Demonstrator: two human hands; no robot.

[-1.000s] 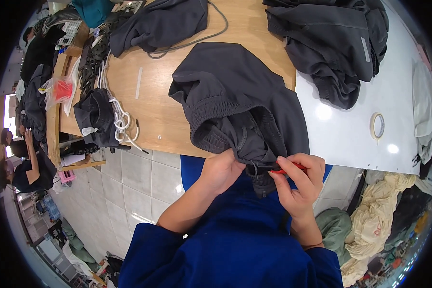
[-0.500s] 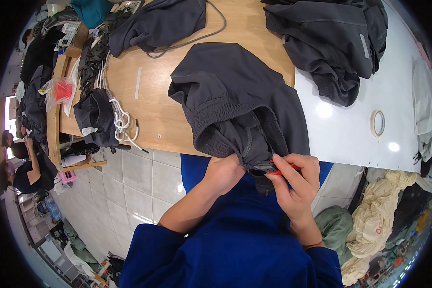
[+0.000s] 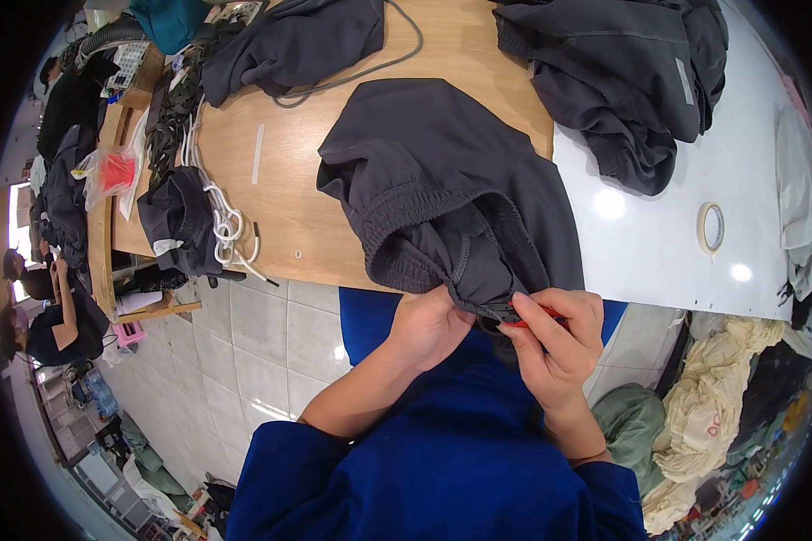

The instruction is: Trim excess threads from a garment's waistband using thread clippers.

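A dark grey garment with a gathered elastic waistband lies partly on the table, its open waist toward me. My left hand is closed on the waistband's near edge, with the fingers partly hidden by the cloth. In my right hand, a small red-handled tool is pinched between thumb and fingers, its tip against the cloth beside my left fingers. The working end is mostly hidden, so I cannot make out its exact kind.
More dark grey garments lie at the back right, with another piece at the back left. A tape roll sits on the white board. White cords hang at the left table end. Cream cloth is heaped at right.
The tool's metal part, visible before, is now mostly hidden in the cloth. My left hand has turned slightly and shifted a little right along the waistband edge.
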